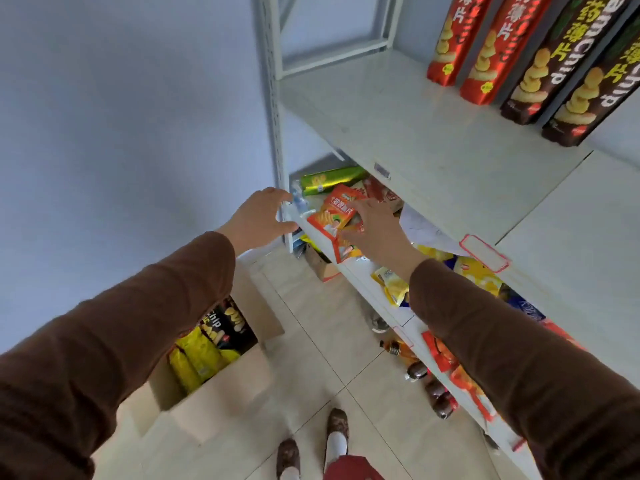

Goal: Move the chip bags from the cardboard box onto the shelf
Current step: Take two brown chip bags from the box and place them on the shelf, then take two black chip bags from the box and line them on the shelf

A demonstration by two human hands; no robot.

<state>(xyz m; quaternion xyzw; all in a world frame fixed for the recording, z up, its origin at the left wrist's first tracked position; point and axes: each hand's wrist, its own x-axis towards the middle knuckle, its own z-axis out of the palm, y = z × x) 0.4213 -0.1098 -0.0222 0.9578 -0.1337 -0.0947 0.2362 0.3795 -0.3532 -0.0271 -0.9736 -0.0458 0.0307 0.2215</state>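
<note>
Chip bag [334, 216] under outstretched right hand [375, 230]; left hand [258, 218] spread.

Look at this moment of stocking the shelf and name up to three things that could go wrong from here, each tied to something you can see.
1. The red chip bags under the right hand overhang the shelf edge; they could slide off to the floor.
2. The left hand is at the shelf's corner post, not on a bag, so the bags have little support if they tip.
3. The open cardboard box sits close by the feet, a possible trip hazard when stepping back.
</note>
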